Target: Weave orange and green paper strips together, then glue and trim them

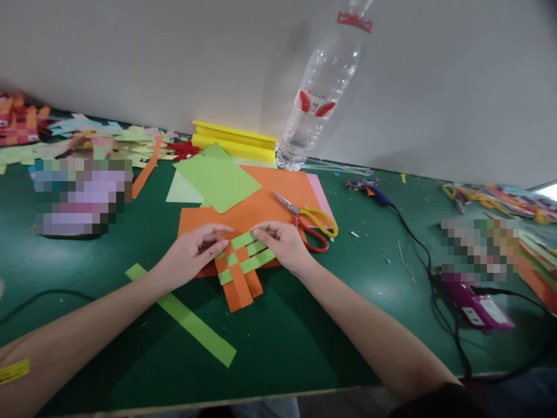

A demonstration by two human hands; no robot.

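Observation:
Between my hands is a small weave of orange and green paper strips, with loose strip ends sticking out to the right and toward me. My left hand pinches its left upper side between thumb and fingers. With thumb and fingertips, my right hand grips the green strip ends at the upper right. A loose green paper strip lies slantwise under my left forearm. Just beyond my right hand, scissors with one yellow and one red handle rest on an orange paper sheet.
Behind the sheets stand a tilted plastic bottle and a yellow folded piece. A green square sheet lies on the orange one. Paper scraps heap at left. A corded glue gun and a purple power strip are at right.

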